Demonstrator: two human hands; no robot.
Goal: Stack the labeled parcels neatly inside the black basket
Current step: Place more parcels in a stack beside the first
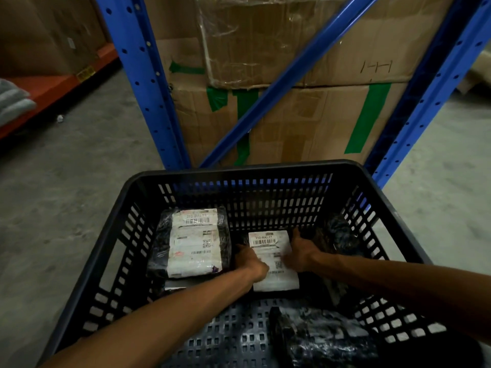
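Both bare forearms extended forward, left hand (252, 264) and right hand (299, 252) close together — fingers curled

Black basket (377, 181) on concrete floor, left hand (251, 262) and right hand (299, 252) gripping labeled parcel (271, 245), second parcel (195, 241) alongside

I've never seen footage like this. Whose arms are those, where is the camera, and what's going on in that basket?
There is no machine here: a person wears a camera on the head, looking forward and down, so the two bare arms reaching in from the bottom are the wearer's own. This is the only picture. They reach into a black basket with slotted walls that stands on a concrete floor. The left hand and right hand grip the two sides of a small parcel with a white barcode label, setting it on the basket's bottom. Beside it, to the left, lies a larger labelled parcel. Dark plastic-wrapped packets lie nearer the camera and at the right. Behind stand a blue rack and taped cardboard boxes.
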